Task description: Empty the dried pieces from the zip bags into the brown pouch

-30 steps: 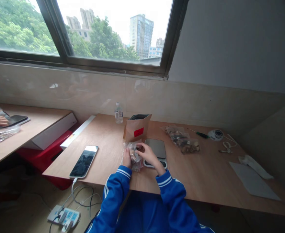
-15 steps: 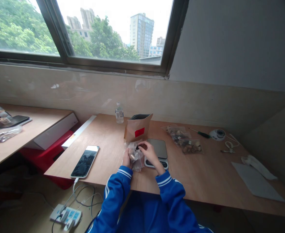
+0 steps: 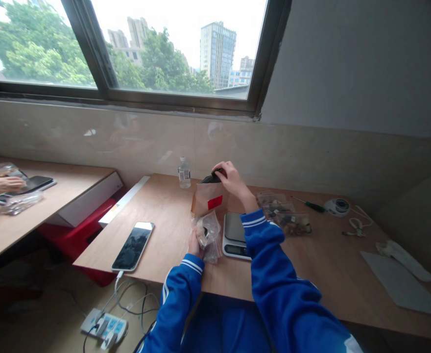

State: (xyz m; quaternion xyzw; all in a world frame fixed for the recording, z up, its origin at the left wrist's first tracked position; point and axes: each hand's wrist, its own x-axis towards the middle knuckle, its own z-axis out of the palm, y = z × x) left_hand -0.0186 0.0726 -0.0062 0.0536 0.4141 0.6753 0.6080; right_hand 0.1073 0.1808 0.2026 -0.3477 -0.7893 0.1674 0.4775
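Observation:
My left hand (image 3: pixel 194 242) is closed on a clear plastic zip bag (image 3: pixel 208 229), which stands open just in front of the brown paper pouch; a few pale and dark bits show inside it. The pouch (image 3: pixel 202 200) stands upright with its dark mouth open and a red label (image 3: pixel 214 202) on its front. At the pouch's mouth, my right hand (image 3: pixel 231 177) has its fingers pinched together over the rim; what they hold, if anything, is hidden. A digital kitchen scale (image 3: pixel 233 229) lies below my right forearm, its right side covered by the sleeve.
Filled zip bags (image 3: pixel 289 218), a screwdriver (image 3: pixel 313 206), a white dome camera (image 3: pixel 336 207) and a white sheet (image 3: pixel 402 284) lie to the right. A phone (image 3: pixel 132 247) and a water bottle (image 3: pixel 184 174) are left. Another person's hand (image 3: pixel 4 184) works at the neighbouring table.
My right hand has moved up and away from the plastic bag to the pouch's mouth. My left hand keeps hold of the bag. The view has shifted slightly.

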